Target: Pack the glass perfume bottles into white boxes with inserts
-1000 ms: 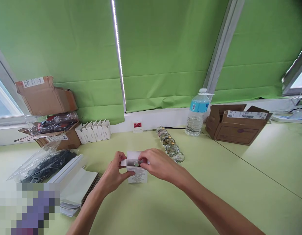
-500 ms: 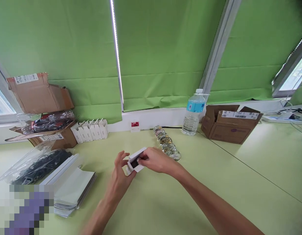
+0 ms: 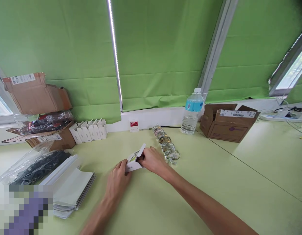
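Currently, the left hand (image 3: pixel 118 178) clasps a white carton (image 3: pixel 133 165), flap (image 3: pixel 141 150) unclosed; the right hand (image 3: pixel 154 160) curls there, any hold seemingly hidden; upright cartons (image 3: pixel 88 132) stand far left.

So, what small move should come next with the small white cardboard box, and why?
Probably ease the right hand away from the open end of the small white cardboard box while the left hand holds the box steady: the white end flap stands raised, and the right hand at the opening would likely block it from folding shut.
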### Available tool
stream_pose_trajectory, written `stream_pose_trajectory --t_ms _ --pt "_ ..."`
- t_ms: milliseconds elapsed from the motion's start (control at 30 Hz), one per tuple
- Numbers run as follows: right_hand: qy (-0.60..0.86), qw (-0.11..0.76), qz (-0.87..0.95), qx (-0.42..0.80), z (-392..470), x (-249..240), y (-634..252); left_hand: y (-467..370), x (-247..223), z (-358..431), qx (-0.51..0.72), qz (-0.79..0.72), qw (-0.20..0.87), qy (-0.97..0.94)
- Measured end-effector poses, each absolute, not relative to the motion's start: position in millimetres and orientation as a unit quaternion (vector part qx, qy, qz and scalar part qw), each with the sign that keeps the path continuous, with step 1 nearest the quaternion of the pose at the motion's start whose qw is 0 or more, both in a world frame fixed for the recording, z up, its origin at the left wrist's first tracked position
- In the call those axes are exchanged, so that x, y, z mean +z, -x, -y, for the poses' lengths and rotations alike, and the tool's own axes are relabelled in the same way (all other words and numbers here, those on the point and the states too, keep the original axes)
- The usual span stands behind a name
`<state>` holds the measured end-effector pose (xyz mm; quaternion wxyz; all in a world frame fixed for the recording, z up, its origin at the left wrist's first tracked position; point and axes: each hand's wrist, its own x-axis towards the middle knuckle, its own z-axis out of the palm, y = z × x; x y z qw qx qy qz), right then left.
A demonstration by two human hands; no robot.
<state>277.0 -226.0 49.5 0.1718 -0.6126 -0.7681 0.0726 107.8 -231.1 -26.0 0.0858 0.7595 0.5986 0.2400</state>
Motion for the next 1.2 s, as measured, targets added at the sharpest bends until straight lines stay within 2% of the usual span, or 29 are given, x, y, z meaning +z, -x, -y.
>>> stream_pose_trajectory --t_ms 533,667,933,1200 --pt "0.566 0.289 0.767 0.089 222.4 13.4 -271.6 -105.5 -39.4 227.7 0.221 -0.573 -0.025 -0.789" --pt "0.569 0.283 0.767 0.081 219.5 7.7 -275.9 -105.1 -41.1 227.3 0.22 -0.57 -0.034 -0.791" --pt "0.569 0.278 0.759 0.15 214.1 9.8 -280.1 -105.7 -41.2 226.5 0.218 -0.569 -0.035 -0.792" --pt "0.564 0.295 0.766 0.095 215.4 4.1 -275.4 -103.6 -40.9 223.8 0.208 -0.563 -0.052 -0.798"
